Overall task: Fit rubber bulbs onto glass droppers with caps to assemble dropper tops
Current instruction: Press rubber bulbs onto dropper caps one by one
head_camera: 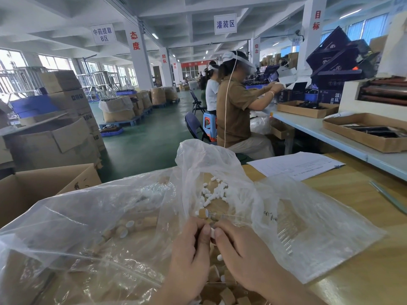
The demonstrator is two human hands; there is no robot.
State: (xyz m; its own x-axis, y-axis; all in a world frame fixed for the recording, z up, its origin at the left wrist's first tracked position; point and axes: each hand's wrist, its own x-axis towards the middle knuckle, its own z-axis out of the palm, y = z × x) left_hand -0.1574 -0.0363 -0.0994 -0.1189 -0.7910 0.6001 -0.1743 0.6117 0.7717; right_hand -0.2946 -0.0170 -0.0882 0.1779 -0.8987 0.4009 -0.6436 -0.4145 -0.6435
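**Two hands pinch one little white bulb**

A wooden table (pixel 352 249) lies under the big clear bag (pixel 99 238). A brown box (pixel 33 190) stands left of the bag. A heap of white bulbs (pixel 217 191) lies inside the bag. At the bag's near side the left hand (pixel 189 245) and right hand (pixel 240 245) meet, fingers curled, thumbs pinching one bulb (pixel 212 232).

Paper sheet (pixel 295 165) & pen (pixel 388 197) on tbl (pixel 352 194)
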